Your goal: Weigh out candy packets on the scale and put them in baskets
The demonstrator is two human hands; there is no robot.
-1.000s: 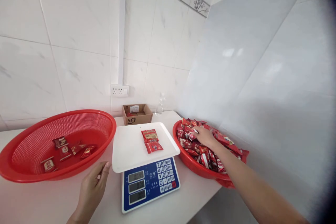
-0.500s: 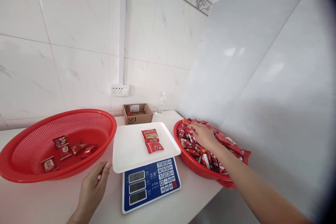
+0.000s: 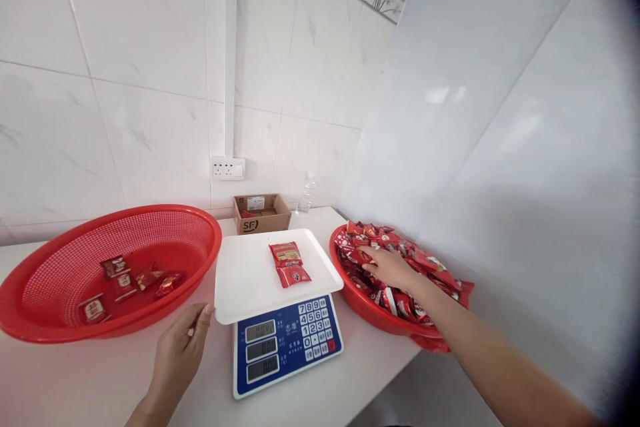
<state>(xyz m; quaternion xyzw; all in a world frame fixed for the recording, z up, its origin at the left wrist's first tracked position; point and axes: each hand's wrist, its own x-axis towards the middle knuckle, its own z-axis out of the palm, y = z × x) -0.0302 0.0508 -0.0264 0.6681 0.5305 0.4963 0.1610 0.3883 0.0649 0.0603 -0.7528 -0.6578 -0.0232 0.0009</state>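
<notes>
A: Where are the red packets (image 3: 393, 302) by the right hand (image 3: 393, 268)?
B: Heaped in the right basket (image 3: 363, 312), at the table's (image 3: 360, 377) right edge. The right fingertips are down among them, thumb a little apart; I can't tell whether anything is pinched.
A: How would one handle?
B: Light, I'd guess, with a soft, slippery wrapper and perhaps a crumbly filling. I'd take it across the middle or by a crimped end, without squeezing.
A: And the left hand (image 3: 183, 347)?
B: Fingers curled, thumb laid against them, nothing visible in it. It's just beside the front left corner of the tray (image 3: 240, 273) on the scale (image 3: 290, 347); whether it touches, I can't tell. Two packets (image 3: 290, 263) lie on that tray. The left basket (image 3: 193, 257) is toward the table's left edge, the box (image 3: 265, 221) by the back edge.
A: What differs from half a second ago?
B: The right hand sits slightly nearer the basket's front, and packets around it have shifted. The tray's pair and left hand haven't.
</notes>
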